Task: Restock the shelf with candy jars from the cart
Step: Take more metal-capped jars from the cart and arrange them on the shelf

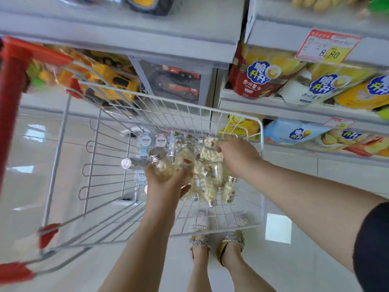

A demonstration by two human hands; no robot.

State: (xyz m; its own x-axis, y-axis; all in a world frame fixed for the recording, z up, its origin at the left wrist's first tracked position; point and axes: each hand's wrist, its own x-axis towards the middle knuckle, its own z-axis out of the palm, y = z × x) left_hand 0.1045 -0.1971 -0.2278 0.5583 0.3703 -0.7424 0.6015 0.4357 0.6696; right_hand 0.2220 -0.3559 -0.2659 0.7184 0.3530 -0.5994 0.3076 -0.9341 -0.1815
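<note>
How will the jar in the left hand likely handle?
The jar looks round and smooth, so it would probably roll if laid down. Its clear wall may be breakable. The left hand holds it alone, suggesting modest weight.

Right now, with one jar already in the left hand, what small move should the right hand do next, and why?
Probably close the right hand on one jar from the pile of jars and lift it. The left hand already holds a silver-capped jar, and the right one reaches among those in the cart; whether it grips any yet is hidden.
</note>
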